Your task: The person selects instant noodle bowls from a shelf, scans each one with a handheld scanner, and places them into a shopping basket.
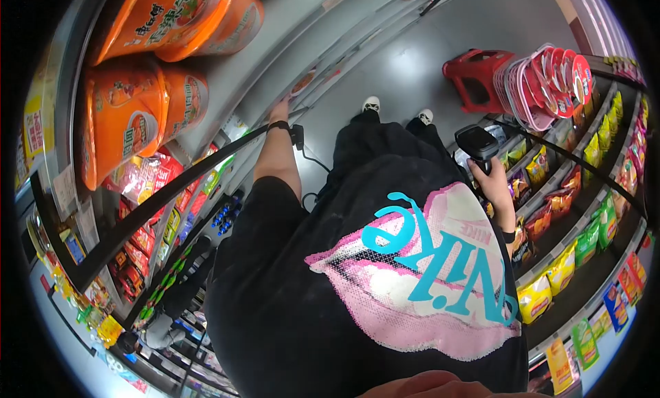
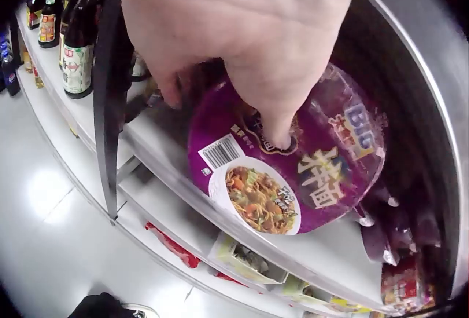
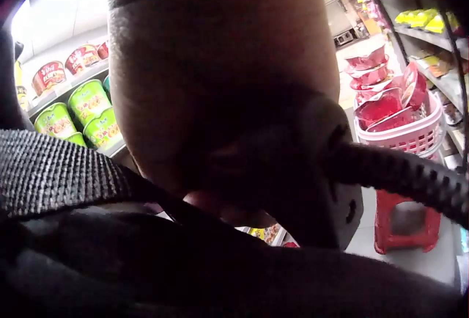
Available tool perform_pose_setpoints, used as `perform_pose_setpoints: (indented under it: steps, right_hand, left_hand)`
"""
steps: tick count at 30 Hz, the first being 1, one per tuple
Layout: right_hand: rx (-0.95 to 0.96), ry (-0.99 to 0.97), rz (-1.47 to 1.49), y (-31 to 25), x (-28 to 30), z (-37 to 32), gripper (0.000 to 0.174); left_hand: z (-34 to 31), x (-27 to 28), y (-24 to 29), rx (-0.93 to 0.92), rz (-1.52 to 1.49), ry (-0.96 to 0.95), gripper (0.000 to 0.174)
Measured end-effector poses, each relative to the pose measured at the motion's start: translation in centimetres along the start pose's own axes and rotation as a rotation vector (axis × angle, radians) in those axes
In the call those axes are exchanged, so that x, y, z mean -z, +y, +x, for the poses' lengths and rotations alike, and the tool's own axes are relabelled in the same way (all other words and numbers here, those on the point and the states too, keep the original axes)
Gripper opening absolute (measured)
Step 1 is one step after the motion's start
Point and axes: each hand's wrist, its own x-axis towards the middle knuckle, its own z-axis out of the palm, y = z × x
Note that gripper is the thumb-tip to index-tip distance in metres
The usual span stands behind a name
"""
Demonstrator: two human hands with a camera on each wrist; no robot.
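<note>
In the left wrist view my left hand (image 2: 245, 32) grips a round purple noodle bowl (image 2: 316, 178), its thumb on the printed face and the other fingers partly hidden at its rim. The bowl is tilted at a white shelf, with its barcode and noodle picture facing the camera. The head view shows the left hand (image 1: 280, 112) reaching to the shelves, the bowl not distinguishable there. My right hand (image 1: 495, 183) holds a black handheld device (image 1: 477, 143) by its handle, beside the shirt. In the right wrist view that hand is dark and mostly hidden.
Orange noodle tubs (image 1: 124, 116) stand on the left shelving. A red stool (image 1: 474, 78) and a pink basket (image 3: 403, 136) of red-lidded bowls are at the right, near snack shelves. Dark bottles (image 2: 79, 57) line another shelf. Another person (image 1: 161, 331) is at lower left.
</note>
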Motion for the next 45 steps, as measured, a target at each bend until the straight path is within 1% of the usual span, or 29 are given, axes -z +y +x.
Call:
perform_pose_setpoints:
  steps: [2,6,8,10,11,12,14,15,17,18,19,20,21,23,24,26,27,29,30,32,33,35,36,38,39,40,42,43,45]
  right_hand:
    - [-0.026,0.013,-0.007,0.2,-0.2,0.0,0.029]
    - [-0.014,0.025,-0.072,0.8,-0.4,0.5,0.032]
    - [-0.042,0.016,-0.075,0.7,-0.5,0.5,0.033]
    - [-0.069,0.008,-0.077,0.4,-0.6,0.3,0.034]
    - [-0.048,0.011,-0.070,0.2,-0.6,0.2,0.034]
    - [-0.026,0.015,-0.063,0.1,-0.7,0.1,0.033]
    - [0.013,0.032,-0.064,0.2,-0.8,-0.2,0.033]
    - [0.063,0.047,-0.069,0.3,-0.7,0.0,0.032]
    - [0.073,0.026,-0.068,1.3,-0.4,0.6,0.031]
    - [0.075,0.009,-0.066,1.7,-0.2,0.8,0.030]
    - [0.083,0.006,-0.067,1.6,0.0,0.8,0.030]
    - [0.038,-0.011,-0.050,1.4,0.2,0.7,0.030]
    - [-0.007,-0.029,-0.033,1.3,0.4,0.6,0.029]
    - [-0.008,-0.046,-0.010,1.3,1.0,0.7,0.029]
    - [-0.016,-0.060,0.015,1.4,1.4,0.8,0.029]
    - [-0.012,-0.077,0.009,2.1,2.2,1.2,0.029]
    - [-0.014,-0.089,0.002,2.4,2.6,1.3,0.029]
    - [0.013,-0.097,0.007,3.0,3.4,1.5,0.029]
    - [0.035,-0.099,0.013,3.3,3.9,1.6,0.029]
    - [0.046,-0.118,0.007,3.8,5.0,1.9,0.030]
    - [0.049,-0.128,0.002,4.1,5.6,2.1,0.030]
    - [0.066,-0.147,0.000,5.0,6.8,2.5,0.030]
    - [0.077,-0.155,-0.001,5.3,7.3,2.8,0.030]
    - [0.121,-0.172,-0.004,5.7,8.2,3.4,0.030]
    - [0.154,-0.182,-0.009,5.9,8.6,3.7,0.030]
    - [0.165,-0.190,-0.009,6.2,9.1,4.0,0.030]
    - [0.203,-0.229,-0.015,6.8,10.1,4.7,0.029]
    - [0.214,-0.236,-0.014,7.1,10.7,5.0,0.029]
    - [0.233,-0.252,-0.005,7.6,11.4,5.5,0.030]
  left_hand:
    - [1.6,-0.7,-0.9,-0.057,-0.084,0.004,0.063]
    - [1.7,0.0,0.0,-0.077,-0.018,0.034,0.057]
    - [1.5,0.3,0.3,-0.083,0.067,0.085,0.051]
    - [1.7,-0.2,-0.6,-0.108,0.031,0.093,0.050]
    - [1.6,-0.5,-1.0,-0.133,-0.007,0.102,0.049]
    - [1.6,-0.7,-1.3,-0.133,-0.005,0.100,0.049]
    - [1.5,-1.2,-1.8,-0.058,0.039,0.033,0.063]
    - [1.7,-2.1,-2.8,-0.055,0.036,0.040,0.063]
    - [2.4,-3.9,-5.2,-0.327,0.148,0.274,0.051]
    - [1.9,-3.6,-4.6,-0.324,0.146,0.281,0.051]
    - [0.8,-3.2,-3.4,-0.259,0.049,0.292,0.047]
    - [-0.5,-2.5,-1.9,-0.194,-0.048,0.302,0.043]
    - [-2.1,-1.7,-0.1,-0.191,-0.050,0.309,0.043]
    - [-4.9,-0.2,2.9,-0.110,0.034,0.299,0.039]
    - [-5.2,-0.6,2.7,-0.107,0.032,0.306,0.039]
    - [-5.8,-1.4,1.8,-0.229,0.043,0.394,0.041]
    - [-6.6,-1.1,2.4,-0.224,0.045,0.400,0.041]
    - [-8.6,-0.6,3.6,-0.175,0.081,0.381,0.046]
    - [-9.4,-0.8,3.8,-0.170,0.083,0.387,0.046]
    - [-11.1,-0.9,4.0,-0.144,0.130,0.392,0.054]
    - [-11.9,-1.1,4.0,-0.137,0.133,0.401,0.054]
    - [-13.5,-1.6,3.7,-0.064,0.180,0.308,0.063]
    - [-14.2,-1.7,3.8,-0.058,0.182,0.319,0.063]
    - [-15.5,-1.9,3.8,-0.039,0.119,0.204,0.066]
    - [-16.3,-1.7,4.2,-0.108,0.069,0.204,0.068]
    - [-17.0,-1.6,4.7,-0.102,0.070,0.216,0.068]
    - [-19.0,-1.2,6.5,-0.160,0.075,0.142,0.067]
    - [-19.6,-1.2,7.3,-0.154,0.075,0.154,0.067]
    - [-20.5,-1.1,8.6,-0.227,-0.026,0.128,0.067]
